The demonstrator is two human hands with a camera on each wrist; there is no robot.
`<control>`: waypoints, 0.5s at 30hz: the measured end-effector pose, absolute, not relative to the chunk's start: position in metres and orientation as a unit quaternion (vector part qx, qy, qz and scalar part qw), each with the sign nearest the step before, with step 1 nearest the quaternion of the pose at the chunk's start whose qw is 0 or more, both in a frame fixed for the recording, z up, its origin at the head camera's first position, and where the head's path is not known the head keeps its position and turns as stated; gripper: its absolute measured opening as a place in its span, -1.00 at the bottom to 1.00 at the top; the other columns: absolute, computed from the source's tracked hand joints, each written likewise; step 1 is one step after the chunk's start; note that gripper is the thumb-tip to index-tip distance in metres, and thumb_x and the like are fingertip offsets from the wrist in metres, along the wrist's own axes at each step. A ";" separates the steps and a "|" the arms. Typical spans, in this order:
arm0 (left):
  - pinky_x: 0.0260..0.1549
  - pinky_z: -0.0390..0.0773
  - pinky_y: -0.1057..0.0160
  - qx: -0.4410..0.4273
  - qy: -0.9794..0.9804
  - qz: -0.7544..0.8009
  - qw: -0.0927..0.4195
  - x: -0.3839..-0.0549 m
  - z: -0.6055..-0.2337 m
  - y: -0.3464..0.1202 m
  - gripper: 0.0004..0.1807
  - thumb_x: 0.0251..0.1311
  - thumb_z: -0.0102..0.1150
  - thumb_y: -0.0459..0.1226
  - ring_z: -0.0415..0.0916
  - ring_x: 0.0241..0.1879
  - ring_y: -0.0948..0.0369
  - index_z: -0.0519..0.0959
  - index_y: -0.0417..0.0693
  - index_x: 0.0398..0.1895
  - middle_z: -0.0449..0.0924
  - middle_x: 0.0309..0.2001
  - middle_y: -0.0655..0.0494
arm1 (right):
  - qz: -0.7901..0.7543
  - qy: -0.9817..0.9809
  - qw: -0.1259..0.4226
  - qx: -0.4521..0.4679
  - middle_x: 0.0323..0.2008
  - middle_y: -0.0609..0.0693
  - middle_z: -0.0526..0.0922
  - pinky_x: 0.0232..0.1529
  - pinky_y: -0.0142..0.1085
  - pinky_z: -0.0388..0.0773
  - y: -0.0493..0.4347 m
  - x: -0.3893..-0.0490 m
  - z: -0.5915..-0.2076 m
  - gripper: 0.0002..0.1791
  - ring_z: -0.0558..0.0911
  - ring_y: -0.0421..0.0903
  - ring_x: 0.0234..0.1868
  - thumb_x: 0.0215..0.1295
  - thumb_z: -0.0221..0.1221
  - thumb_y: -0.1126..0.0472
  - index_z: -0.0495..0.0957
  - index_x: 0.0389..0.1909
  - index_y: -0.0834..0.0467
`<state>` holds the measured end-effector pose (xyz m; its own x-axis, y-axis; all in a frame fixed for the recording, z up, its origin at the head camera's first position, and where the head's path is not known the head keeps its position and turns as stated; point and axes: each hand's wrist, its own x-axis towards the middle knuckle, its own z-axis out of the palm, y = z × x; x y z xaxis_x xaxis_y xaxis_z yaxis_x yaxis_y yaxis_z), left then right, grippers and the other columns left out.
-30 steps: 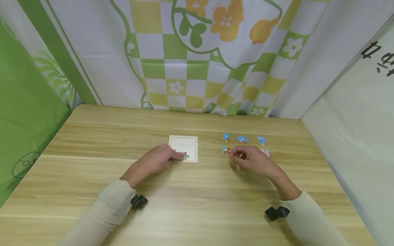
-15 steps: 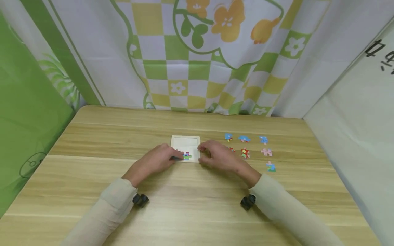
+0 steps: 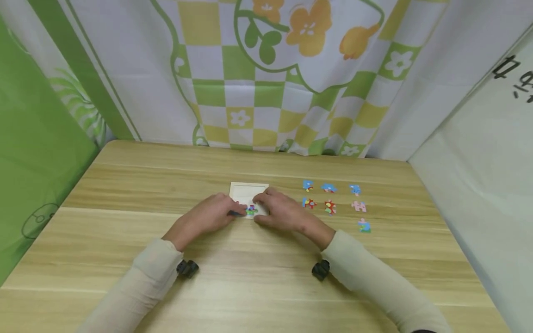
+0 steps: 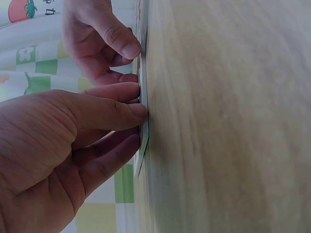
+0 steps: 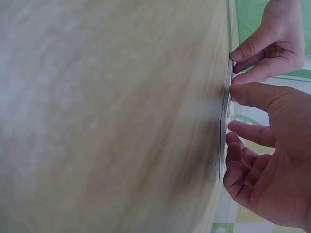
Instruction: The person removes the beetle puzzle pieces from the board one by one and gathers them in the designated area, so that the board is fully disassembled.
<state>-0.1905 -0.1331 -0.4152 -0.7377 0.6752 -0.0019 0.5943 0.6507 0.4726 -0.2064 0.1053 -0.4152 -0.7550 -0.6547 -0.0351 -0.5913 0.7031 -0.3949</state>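
A square wooden puzzle tray [image 3: 250,184] with a pale base lies flat on the table. A green and purple jigsaw piece [image 3: 251,210] sits along its front side. My left hand [image 3: 210,215] grips the tray's front left corner, thumb at the edge, and its fingertips partly cover the pieces there. From the right, my right hand [image 3: 283,210] reaches over the tray, thumb and forefinger spread apart beside the green and purple piece. Nothing shows between them. In the left wrist view the tray [image 4: 144,131] appears edge-on; fingertips hide its surface. Contact of the right fingertips is hard to tell.
Right of the tray lie several loose jigsaw pieces: blue ones [image 3: 329,188] at the back, red ones [image 3: 330,207], a pink one [image 3: 359,206] and a blue-green one [image 3: 364,226]. A patterned curtain [image 3: 291,111] hangs behind the wooden table [image 3: 250,277].
My right hand has moved left from the loose pieces to the tray's right side, then further in over the tray, uncovering the red pieces. The left hand has stayed at the tray's corner.
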 end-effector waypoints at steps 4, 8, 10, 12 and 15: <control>0.12 0.55 0.04 0.357 0.901 0.231 0.086 -0.191 -0.415 -0.133 -0.74 0.35 0.28 -0.46 0.58 0.17 -0.01 0.77 -0.11 0.02 0.62 0.19 0.01 | -0.179 0.919 0.081 -0.343 0.01 0.04 0.51 -0.15 -0.19 0.50 0.102 -0.207 -0.414 -0.44 0.50 -0.10 -0.18 0.34 0.36 0.03 0.54 0.28 0.16; 0.08 0.58 0.07 0.363 0.898 0.235 0.079 -0.191 -0.415 -0.134 -0.75 0.33 0.29 -0.47 0.61 0.14 0.00 0.78 -0.13 0.01 0.63 0.17 0.00 | -0.172 0.916 0.078 -0.353 0.02 0.06 0.53 -0.08 -0.16 0.51 0.099 -0.207 -0.415 -0.48 0.51 -0.09 -0.15 0.35 0.36 0.04 0.57 0.25 0.16; 0.07 0.58 0.08 0.365 0.897 0.235 0.076 -0.191 -0.415 -0.135 -0.75 0.32 0.30 -0.47 0.62 0.13 0.00 0.78 -0.13 0.00 0.63 0.16 0.00 | -0.171 0.916 0.079 -0.354 0.03 0.05 0.54 -0.05 -0.14 0.51 0.098 -0.207 -0.415 -0.52 0.52 -0.08 -0.12 0.35 0.36 0.04 0.59 0.21 0.15; 0.07 0.59 0.09 0.370 0.896 0.236 0.072 -0.191 -0.415 -0.135 -0.75 0.32 0.30 -0.48 0.62 0.12 0.01 0.78 -0.13 0.00 0.64 0.16 -0.01 | -0.172 0.916 0.081 -0.352 0.03 0.04 0.54 -0.03 -0.12 0.52 0.097 -0.206 -0.415 -0.55 0.53 -0.08 -0.10 0.34 0.36 0.05 0.60 0.18 0.13; 0.09 0.57 0.09 0.375 0.895 0.232 0.064 -0.191 -0.417 -0.134 -0.75 0.31 0.30 -0.48 0.64 0.11 0.03 0.79 -0.13 -0.02 0.66 0.14 0.00 | -0.172 0.917 0.081 -0.352 0.01 0.03 0.56 -0.02 -0.11 0.53 0.096 -0.206 -0.416 -0.59 0.55 -0.08 -0.08 0.33 0.36 0.07 0.61 0.14 0.13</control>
<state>-0.1906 -0.1339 -0.4165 -0.7097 0.7020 0.0587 0.6423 0.6106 0.4634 -0.2058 0.0962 -0.4158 -0.7392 -0.6729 -0.0267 -0.6174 0.6931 -0.3720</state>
